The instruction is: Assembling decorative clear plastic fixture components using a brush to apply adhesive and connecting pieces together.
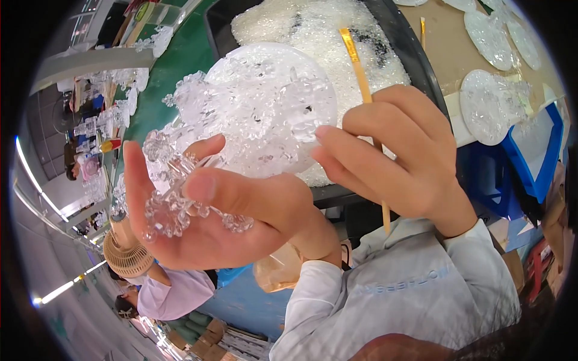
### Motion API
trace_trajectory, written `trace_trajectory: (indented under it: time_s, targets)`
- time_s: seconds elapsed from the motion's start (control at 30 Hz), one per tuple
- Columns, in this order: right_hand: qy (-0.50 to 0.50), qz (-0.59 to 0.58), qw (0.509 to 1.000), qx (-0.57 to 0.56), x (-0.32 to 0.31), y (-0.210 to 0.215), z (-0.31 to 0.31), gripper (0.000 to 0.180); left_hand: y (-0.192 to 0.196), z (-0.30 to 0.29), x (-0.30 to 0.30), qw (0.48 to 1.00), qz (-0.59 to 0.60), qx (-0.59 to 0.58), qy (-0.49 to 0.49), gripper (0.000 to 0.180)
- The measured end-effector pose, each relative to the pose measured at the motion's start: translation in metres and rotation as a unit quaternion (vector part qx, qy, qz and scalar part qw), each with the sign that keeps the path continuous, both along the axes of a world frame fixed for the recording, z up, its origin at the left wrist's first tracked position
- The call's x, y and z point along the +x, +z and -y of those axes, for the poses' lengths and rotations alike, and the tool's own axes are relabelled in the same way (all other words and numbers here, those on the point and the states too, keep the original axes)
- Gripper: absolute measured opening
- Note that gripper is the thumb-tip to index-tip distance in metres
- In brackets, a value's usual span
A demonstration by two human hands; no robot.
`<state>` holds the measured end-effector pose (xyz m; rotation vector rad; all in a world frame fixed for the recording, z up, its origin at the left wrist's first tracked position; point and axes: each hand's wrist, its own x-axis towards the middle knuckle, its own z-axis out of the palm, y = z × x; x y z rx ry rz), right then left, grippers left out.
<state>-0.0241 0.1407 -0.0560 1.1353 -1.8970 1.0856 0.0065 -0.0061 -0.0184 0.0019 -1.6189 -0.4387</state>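
Observation:
My left hand [241, 210] holds a clear, flower-like crystal ornament [168, 210] between thumb and fingers, with more of its beaded clusters lying over the palm. My right hand [403, 150] grips a thin yellow-handled brush [361, 78], its tip pointing up and away. The right thumb and fingertips are close to a clear shiny part [307, 102]; whether they touch it I cannot tell. Behind both hands is a round clear disc [241, 63] covered with similar clear pieces, over the black tray.
The black tray [430, 84] is heaped with small clear beads [385, 66]. To the right stand another clear disc [481, 108], a blue bin [530, 156] and a second brush [422, 33]. A green tabletop [159, 81] stretches left. A person in a pale shirt [174, 295] sits at lower left.

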Motion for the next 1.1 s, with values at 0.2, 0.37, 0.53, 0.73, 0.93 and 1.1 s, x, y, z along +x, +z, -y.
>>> trace_trajectory:
  time_s: [0.2, 0.37, 0.53, 0.73, 0.93, 1.1]
  targets:
    - [-0.011, 0.003, 1.000, -0.021, 0.004, -0.002, 0.004, 0.034, -0.002, -0.007, 0.001, 1.000, -0.011, -0.006, -0.003, 0.037]
    - [-0.004, -0.011, 0.999, -0.032, 0.001, -0.005, 0.004, 0.036, -0.001, -0.008, 0.002, 1.000, -0.006, -0.005, -0.015, 0.035]
    - [0.008, -0.021, 0.999, -0.035, -0.002, -0.007, 0.003, 0.036, -0.002, -0.006, 0.002, 1.000, -0.006, -0.019, -0.013, 0.034]
    - [0.001, -0.011, 1.000, -0.007, 0.005, -0.002, 0.005, 0.030, -0.001, -0.004, 0.008, 1.000, -0.004, -0.026, -0.008, 0.034]
    - [0.003, -0.011, 1.000, -0.009, 0.003, -0.004, -0.004, 0.030, -0.004, -0.002, 0.008, 0.998, -0.001, 0.026, -0.063, 0.047]
    - [0.028, -0.014, 0.998, -0.060, 0.002, -0.004, -0.004, 0.024, -0.003, -0.013, 0.002, 0.994, -0.015, 0.104, 0.012, 0.048]
